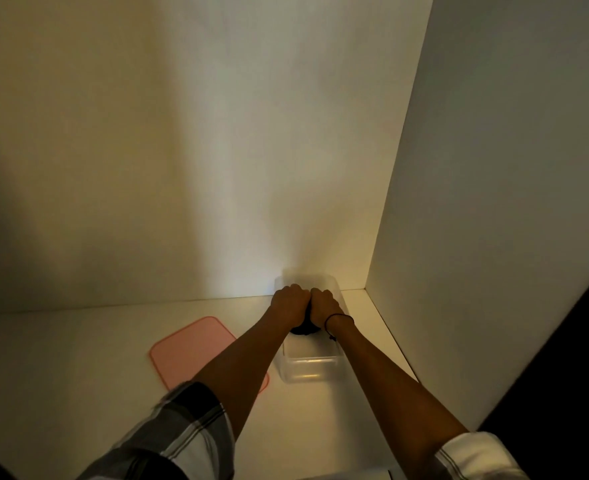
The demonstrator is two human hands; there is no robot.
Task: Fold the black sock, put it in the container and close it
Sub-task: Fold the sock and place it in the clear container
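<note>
A clear plastic container (305, 370) stands open on the white surface near the right wall. Over its far half, my left hand (289, 304) and my right hand (326, 304) are pressed side by side, fingers curled down. Between and under them shows a small dark patch of the black sock (305, 329), inside or just over the container; most of the sock is hidden by the hands. The pink lid (189, 351) lies flat on the surface to the left of the container, partly under my left forearm.
A white back wall (217, 168) rises just behind the container and a white side wall (494, 202) closes the right. The white surface (61, 375) extends to the left of the lid. A black cord sits around my right wrist.
</note>
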